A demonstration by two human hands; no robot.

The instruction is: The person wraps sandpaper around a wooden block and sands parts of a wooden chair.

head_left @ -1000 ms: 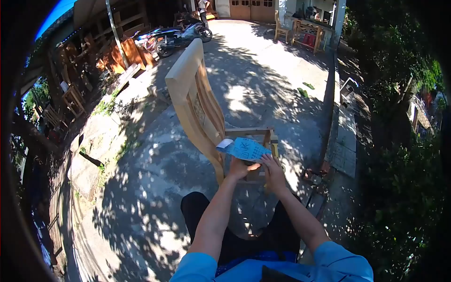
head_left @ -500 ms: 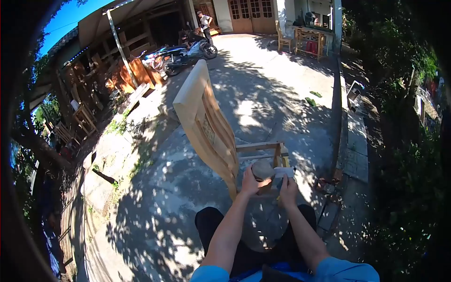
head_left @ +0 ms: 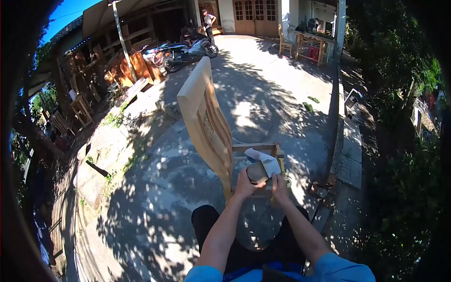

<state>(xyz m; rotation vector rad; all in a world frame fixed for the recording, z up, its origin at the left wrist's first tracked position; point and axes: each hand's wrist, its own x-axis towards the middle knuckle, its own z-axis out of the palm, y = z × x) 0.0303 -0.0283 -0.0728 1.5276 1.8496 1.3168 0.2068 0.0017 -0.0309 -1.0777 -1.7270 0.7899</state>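
My left hand (head_left: pixel 244 185) is closed around a grey-brown pad (head_left: pixel 257 172), which looks like a sanding pad. A white sheet of paper (head_left: pixel 269 164), bent over the pad's far side, is pinched at its near edge by my right hand (head_left: pixel 280 188). Both hands are close together above an unfinished wooden chair frame (head_left: pixel 197 110). Its tall curved back rises on the left, and its seat rails (head_left: pixel 256 146) lie just beyond the hands. The pad and paper hide part of the frame.
Motorbikes (head_left: pixel 188 52) stand at the back left, near a standing person (head_left: pixel 208 26). A wooden chair (head_left: pixel 285 42) and a table (head_left: pixel 310 44) are at the back right. Green slippers (head_left: pixel 310 103) lie on the concrete, and a low kerb (head_left: pixel 339 122) runs along the right.
The white paper has swung up and left, from beside the pad to bent over it. The pad has tilted in my left hand. The view has shifted slightly.
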